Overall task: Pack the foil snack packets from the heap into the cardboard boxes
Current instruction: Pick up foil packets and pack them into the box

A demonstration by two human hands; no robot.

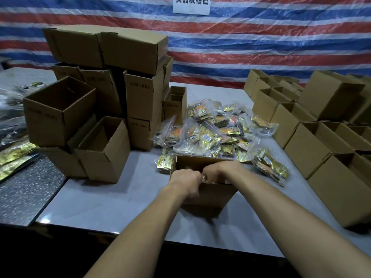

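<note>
- On the far left, gold foil packets [14, 155] lie on a dark speckled counter [30, 189], apart from the main work.
- A stack of cardboard boxes [104, 81] rises at the left of the grey table [96, 201], some open-topped, two lying on their sides on top.
- An empty open box [104, 149] stands at the front of that stack, well apart from both hands.
- The left hand [185, 182] curls over the near rim of the open box in front [208, 194], fingers bent down against the cardboard wall.
- The right hand [218, 170] reaches into the same box just beside the left, fingers folded downward inside; what they hold, if anything, cannot be told.
- The heap of foil snack packets [218, 131], many in clear bags, lies directly behind this box, its nearest packets touching the far wall and just beyond the fingertips.
- More open boxes [313, 137] stand in rows along the right edge of the table.
- A striped red, white and blue tarpaulin [261, 37] hangs behind, with a white paper sign [191, 4] at top centre.
</note>
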